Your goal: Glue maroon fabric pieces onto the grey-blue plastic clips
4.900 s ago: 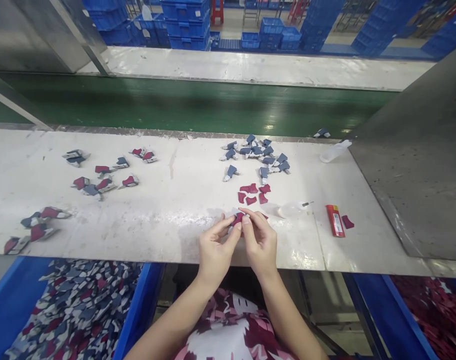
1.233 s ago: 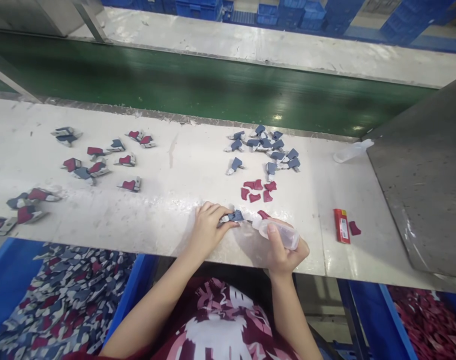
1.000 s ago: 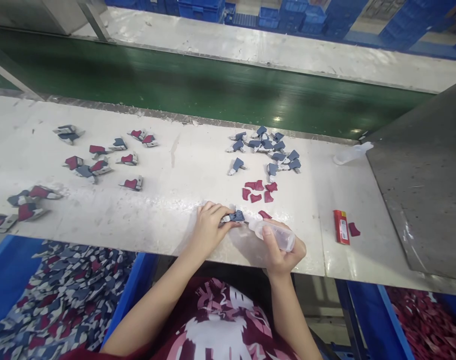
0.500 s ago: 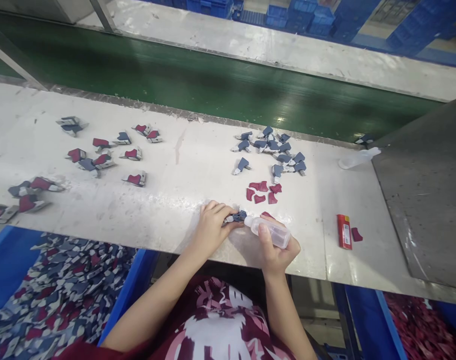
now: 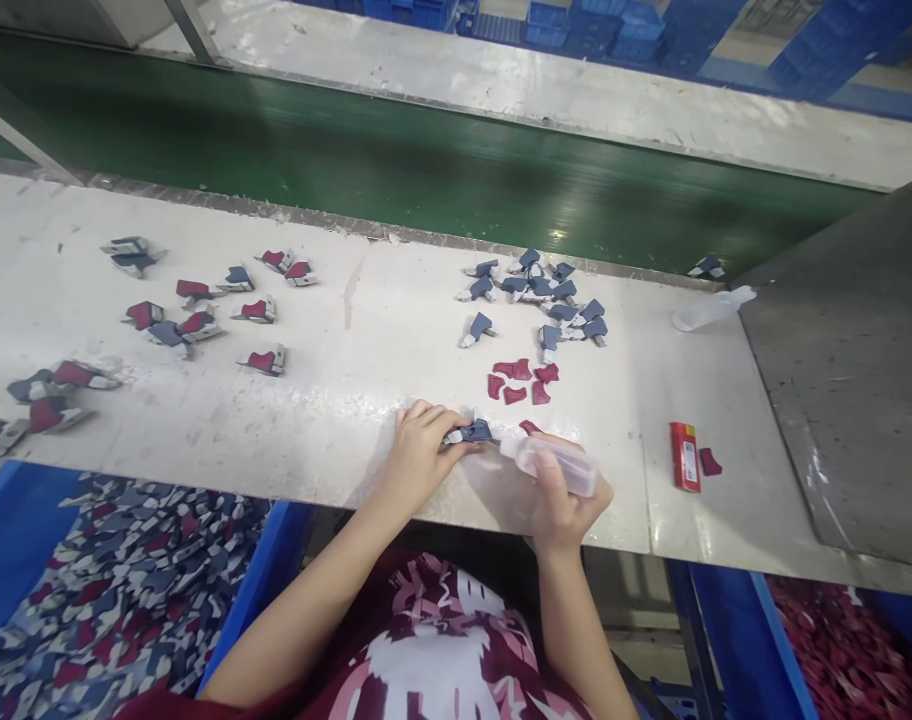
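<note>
My left hand (image 5: 423, 446) pinches a small blue-and-grey plastic part (image 5: 472, 431) close to the tabletop. In my right hand (image 5: 572, 505) is a translucent squeeze bottle (image 5: 561, 466), tilted with its nozzle pointing left at that part, a small gap between them. One dark red piece (image 5: 529, 427) lies just beyond the bottle, partly hidden by it. Several more red pieces (image 5: 514, 394) lie farther back, and behind them sits a loose group of blue-and-grey parts (image 5: 540, 288).
Parts with red and blue faces (image 5: 198, 322) are scattered at the left. On the right are a red box (image 5: 685, 457), a single red piece (image 5: 710, 461) and another bottle (image 5: 712, 309) lying by a metal housing (image 5: 853, 400). A green belt (image 5: 396, 160) runs behind. Blue bins (image 5: 276, 540) of parts stand below.
My right hand has drawn the bottle slightly right, away from the blue-and-grey part, opening a gap at the nozzle. My left hand keeps its hold. The view has shifted slightly.
</note>
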Demonstrator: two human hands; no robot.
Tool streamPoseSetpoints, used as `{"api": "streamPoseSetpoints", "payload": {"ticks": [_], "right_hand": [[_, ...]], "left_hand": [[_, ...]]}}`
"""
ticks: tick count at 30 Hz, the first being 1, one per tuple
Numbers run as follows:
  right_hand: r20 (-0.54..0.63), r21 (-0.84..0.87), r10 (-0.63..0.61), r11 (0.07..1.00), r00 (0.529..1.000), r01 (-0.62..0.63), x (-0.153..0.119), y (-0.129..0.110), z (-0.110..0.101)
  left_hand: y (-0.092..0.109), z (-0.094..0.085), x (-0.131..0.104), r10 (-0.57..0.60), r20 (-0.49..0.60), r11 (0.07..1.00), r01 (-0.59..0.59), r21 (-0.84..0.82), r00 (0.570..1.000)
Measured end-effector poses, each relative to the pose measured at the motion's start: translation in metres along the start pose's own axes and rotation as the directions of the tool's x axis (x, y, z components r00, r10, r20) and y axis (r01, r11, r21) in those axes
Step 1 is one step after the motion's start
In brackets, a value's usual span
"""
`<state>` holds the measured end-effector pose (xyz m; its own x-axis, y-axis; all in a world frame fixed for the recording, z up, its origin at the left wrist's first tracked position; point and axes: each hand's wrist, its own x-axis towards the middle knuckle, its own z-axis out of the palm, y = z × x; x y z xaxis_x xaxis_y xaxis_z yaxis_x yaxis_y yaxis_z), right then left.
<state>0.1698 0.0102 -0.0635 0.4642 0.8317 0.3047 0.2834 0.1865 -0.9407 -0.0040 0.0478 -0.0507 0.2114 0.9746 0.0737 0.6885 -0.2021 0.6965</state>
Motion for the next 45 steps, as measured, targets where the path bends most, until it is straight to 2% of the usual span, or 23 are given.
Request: {"api": "streamPoseSetpoints", "payload": {"ticks": [3,6,8,12,13,14,15,17,18,19,20,22,23,25,30,33,35,38,41,42,43,45], "right_hand": [[-0.131,0.031,0.043,0.999,0.990,-0.039,0.013,0.005,-0.018],[-0.205,0.015,0.050,0.999,0.977,-0.048,0.032,0.012,-0.038],[-0.221,0.004,0.037,0.999,0.975,-0.037,0.044,0.017,-0.047],[-0.183,-0.059,0.082,0.994,0.980,-0.094,0.054,0.024,-0.052],[-0.198,-0.111,0.048,0.991,0.979,-0.071,0.053,0.025,-0.053],[-0.232,-0.192,-0.040,0.981,0.972,-0.005,0.050,0.025,-0.053],[-0.277,-0.300,-0.190,0.948,0.942,0.103,0.046,0.024,-0.053],[-0.284,-0.513,-0.533,0.787,0.797,0.344,0.036,0.020,-0.053],[-0.218,-0.570,-0.645,0.693,0.733,0.441,0.030,0.018,-0.052],[-0.123,-0.583,-0.702,0.623,0.701,0.521,0.025,0.015,-0.050],[-0.001,-0.558,-0.689,0.602,0.725,0.571,0.022,0.012,-0.047],[0.241,-0.488,-0.561,0.635,0.792,0.599,0.020,0.008,-0.041],[0.345,-0.464,-0.491,0.652,0.800,0.600,0.021,0.007,-0.039],[0.497,-0.437,-0.388,0.660,0.776,0.610,0.027,0.007,-0.037],[0.713,-0.374,-0.239,0.665,0.659,0.646,0.027,0.008,-0.055],[0.788,-0.303,-0.212,0.683,0.578,0.664,0.012,0.006,-0.077],[0.796,-0.274,-0.232,0.685,0.559,0.674,0.001,0.006,-0.091],[0.751,-0.237,-0.318,0.687,0.578,0.687,-0.011,0.008,-0.104],[0.678,-0.195,-0.400,0.712,0.617,0.675,-0.020,0.010,-0.103],[0.637,-0.191,-0.415,0.731,0.650,0.655,-0.022,0.009,-0.099],[0.578,-0.197,-0.416,0.764,0.702,0.615,-0.024,0.006,-0.093],[0.399,-0.222,-0.346,0.862,0.849,0.455,-0.027,-0.001,-0.076]], "left_hand": [[-0.001,0.001,0.000,0.001,-0.008,1.000,-0.001,-0.003,1.000],[-0.002,0.001,0.001,0.004,-0.013,1.000,-0.004,-0.013,1.000],[-0.001,0.000,0.001,0.011,-0.021,1.000,-0.011,-0.020,1.000],[-0.001,-0.002,0.001,0.010,-0.026,0.998,-0.012,-0.054,1.000],[-0.001,-0.002,0.000,0.004,-0.030,0.998,-0.006,-0.068,1.000],[-0.002,-0.003,0.000,-0.005,-0.037,0.996,0.002,-0.084,0.999],[-0.002,-0.003,0.000,-0.015,-0.047,0.995,0.011,-0.099,0.999],[-0.003,-0.003,-0.001,-0.034,-0.066,0.992,0.025,-0.124,0.997],[-0.003,-0.003,-0.001,-0.040,-0.073,0.991,0.030,-0.131,0.997],[-0.003,-0.003,-0.001,-0.044,-0.077,0.990,0.034,-0.135,0.996],[-0.003,-0.003,-0.001,-0.048,-0.081,0.990,0.037,-0.138,0.996],[-0.004,-0.003,-0.001,-0.055,-0.088,0.989,0.042,-0.144,0.995],[-0.004,-0.003,-0.001,-0.058,-0.092,0.988,0.044,-0.150,0.994],[-0.003,-0.003,-0.002,-0.062,-0.097,0.986,0.046,-0.162,0.993],[-0.003,-0.003,-0.003,-0.064,-0.095,0.980,0.044,-0.192,0.993],[-0.004,-0.003,-0.003,-0.080,-0.096,0.971,0.056,-0.231,0.992],[-0.004,-0.003,-0.004,-0.097,-0.092,0.960,0.069,-0.270,0.991],[-0.004,-0.003,-0.004,-0.140,-0.078,0.929,0.104,-0.355,0.987],[0.000,-0.002,-0.007,-0.193,-0.052,0.878,0.149,-0.455,0.980],[0.002,-0.001,-0.008,-0.207,-0.040,0.862,0.163,-0.479,0.978],[0.004,0.000,-0.009,-0.217,-0.028,0.850,0.175,-0.497,0.976],[0.008,0.002,-0.012,-0.231,-0.006,0.835,0.195,-0.514,0.973]]}}
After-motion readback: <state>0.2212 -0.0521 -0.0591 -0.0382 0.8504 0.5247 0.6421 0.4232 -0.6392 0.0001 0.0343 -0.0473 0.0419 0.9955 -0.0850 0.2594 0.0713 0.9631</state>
